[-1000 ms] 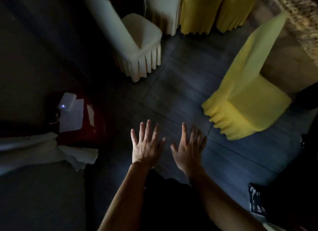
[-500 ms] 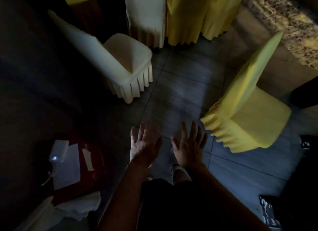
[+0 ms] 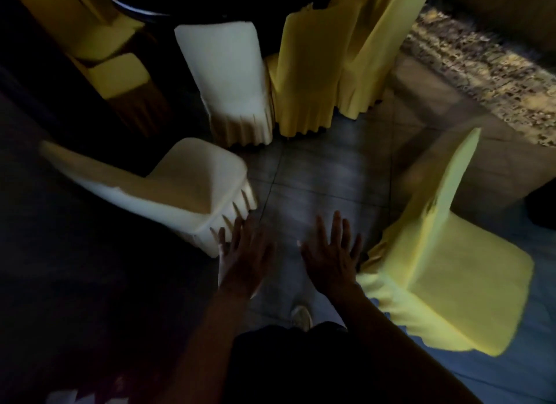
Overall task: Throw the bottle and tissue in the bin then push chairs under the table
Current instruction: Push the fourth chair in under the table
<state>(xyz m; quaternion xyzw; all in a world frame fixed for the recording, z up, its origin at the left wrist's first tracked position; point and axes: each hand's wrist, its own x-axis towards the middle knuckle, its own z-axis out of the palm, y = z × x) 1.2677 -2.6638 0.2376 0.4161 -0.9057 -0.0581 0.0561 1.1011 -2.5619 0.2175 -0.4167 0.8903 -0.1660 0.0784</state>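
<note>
Both my hands are stretched out in front of me, flat and empty, fingers spread. My left hand (image 3: 242,257) hovers by the front corner of a cream-covered chair (image 3: 180,190) that stands pulled out at the left. My right hand (image 3: 332,256) is just left of a yellow-covered chair (image 3: 445,286) standing out on the right. Against the dark round table (image 3: 144,9) at the top stand another cream chair (image 3: 231,81) and two yellow chairs (image 3: 304,72). No bottle, tissue or bin shows.
Grey floor tiles (image 3: 316,175) run between the two pulled-out chairs. A patterned carpet (image 3: 487,72) lies at the upper right. A further yellow chair (image 3: 114,72) stands in shadow at the upper left. My shoe (image 3: 301,316) shows below my hands. The left side is very dark.
The view has swung up and forward toward the table; the red object with papers at the lower left has dropped out of view. My hands have stayed open and now sit nearer the two chairs.
</note>
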